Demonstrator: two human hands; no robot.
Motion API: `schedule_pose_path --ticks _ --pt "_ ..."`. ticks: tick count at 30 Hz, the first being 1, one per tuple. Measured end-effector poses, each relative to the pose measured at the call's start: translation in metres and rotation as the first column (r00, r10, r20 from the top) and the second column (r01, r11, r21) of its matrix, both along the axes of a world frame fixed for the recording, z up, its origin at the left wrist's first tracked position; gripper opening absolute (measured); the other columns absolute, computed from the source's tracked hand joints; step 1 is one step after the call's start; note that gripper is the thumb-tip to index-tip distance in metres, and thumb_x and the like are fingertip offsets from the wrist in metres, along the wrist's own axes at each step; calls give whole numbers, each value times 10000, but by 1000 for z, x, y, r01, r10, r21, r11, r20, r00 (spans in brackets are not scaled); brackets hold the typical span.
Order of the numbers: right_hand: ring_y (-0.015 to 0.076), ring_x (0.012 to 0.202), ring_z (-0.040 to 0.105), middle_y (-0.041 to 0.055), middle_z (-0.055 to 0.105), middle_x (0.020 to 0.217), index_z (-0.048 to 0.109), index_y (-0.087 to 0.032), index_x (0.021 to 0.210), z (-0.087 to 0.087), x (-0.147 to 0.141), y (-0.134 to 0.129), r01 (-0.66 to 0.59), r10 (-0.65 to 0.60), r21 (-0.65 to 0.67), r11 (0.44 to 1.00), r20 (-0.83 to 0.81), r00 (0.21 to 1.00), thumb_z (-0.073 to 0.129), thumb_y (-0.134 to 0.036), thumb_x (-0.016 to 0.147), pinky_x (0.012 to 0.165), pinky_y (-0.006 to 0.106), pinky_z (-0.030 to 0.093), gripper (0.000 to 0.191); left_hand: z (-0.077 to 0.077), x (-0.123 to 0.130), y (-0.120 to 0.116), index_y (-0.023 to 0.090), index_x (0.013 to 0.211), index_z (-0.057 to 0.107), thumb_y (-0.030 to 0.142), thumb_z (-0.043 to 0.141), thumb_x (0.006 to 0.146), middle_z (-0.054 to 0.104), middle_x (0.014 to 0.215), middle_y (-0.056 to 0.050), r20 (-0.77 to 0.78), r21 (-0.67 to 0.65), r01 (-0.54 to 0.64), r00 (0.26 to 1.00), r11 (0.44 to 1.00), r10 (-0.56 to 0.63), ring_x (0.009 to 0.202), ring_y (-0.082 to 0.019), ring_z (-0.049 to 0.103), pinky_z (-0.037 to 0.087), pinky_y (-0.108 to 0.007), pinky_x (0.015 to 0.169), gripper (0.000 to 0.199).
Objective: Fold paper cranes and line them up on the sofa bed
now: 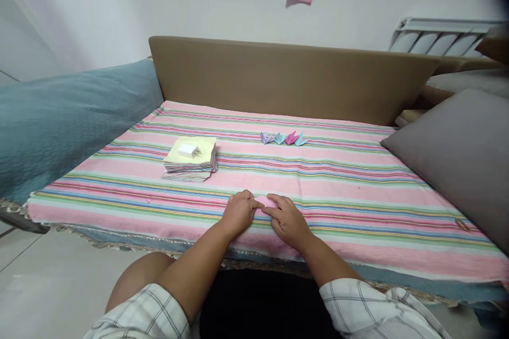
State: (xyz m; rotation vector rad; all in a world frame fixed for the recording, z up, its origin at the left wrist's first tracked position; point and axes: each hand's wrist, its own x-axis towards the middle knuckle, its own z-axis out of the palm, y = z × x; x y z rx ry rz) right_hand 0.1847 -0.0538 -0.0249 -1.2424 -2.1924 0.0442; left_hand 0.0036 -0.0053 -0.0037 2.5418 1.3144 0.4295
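A small piece of pink paper (265, 201) lies on the striped cloth between my hands, partly covered by the fingers. My left hand (239, 213) has its fingers closed on the paper's left side, the index finger pointing right. On the other side, my right hand (289, 223) grips the right part, with fingertips at its upper and lower edges. The two index fingertips nearly meet. Farther back stand several folded paper figures, among them a purple one (266, 138) and a magenta one (291, 138). A stack of square paper (191, 161) sits to the left.
A white plug adapter (188, 150) rests on the stack. The striped cloth (342, 190) covers the seat, with a brown backrest (278, 79) behind. A blue-covered armrest (79, 116) bounds the left; a grey cushion (457, 153) leans at right. A small brown object (463, 225) lies near the cushion.
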Motion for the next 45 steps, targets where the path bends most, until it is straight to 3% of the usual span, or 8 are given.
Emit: schedule_pose_path --ticks 7,14,22,28,31,37,45 --pt "239 1087 456 93 532 1215 689 -248 998 -5 1 2 40 -40 7 999 39 998 473 -30 731 920 430 438 407 -2 -1 0 340 988 700 246 494 867 564 858 -38 -5 3 -1 1000 1000 1 832 -168 514 378 -306 730 257" --pt "231 1058 493 115 574 1157 698 -194 864 -10 2 4 67 -68 70 995 18 997 447 -32 771 894 410 460 313 -1 0 -1 330 985 702 242 486 872 562 851 -39 -1 -6 -3 1000 1000 3 829 -169 507 365 -300 725 259" --pt "248 1103 462 60 592 1175 677 -231 805 -3 0 -1 141 -149 121 983 64 987 514 -103 791 930 453 356 209 2 0 -2 332 997 697 225 484 870 572 869 -39 -20 -16 -4 1000 1000 3 842 -171 508 366 -297 729 271" --pt "254 1070 465 84 600 1127 633 -201 698 -2 7 -2 227 -234 139 964 40 971 489 -84 767 927 441 349 198 -2 0 0 307 970 709 236 492 868 566 839 -35 24 -6 4 1000 1000 -4 816 -160 507 380 -294 731 251" --pt "234 1029 496 79 620 1059 637 -205 762 -1 9 -6 244 -245 144 959 -9 969 456 -92 779 939 436 335 213 -4 0 1 318 972 709 233 502 863 564 838 -36 29 9 9 1000 1000 -9 807 -159 512 382 -292 726 248" --pt "219 1150 478 39 589 1231 584 -245 1138 3 4 -11 -14 6 64 998 116 993 448 -116 774 1013 433 244 410 -3 0 0 323 972 708 230 485 870 560 835 -36 39 12 3 999 1000 -3 812 -158 517 383 -287 725 262" --pt "202 1111 521 35 627 1174 615 -255 1107 4 1 -7 2 0 -27 1000 74 997 450 -90 751 956 398 284 425 -3 -6 -4 302 902 721 193 474 856 532 835 -24 97 35 41 994 999 -44 795 -145 496 374 -268 710 273"
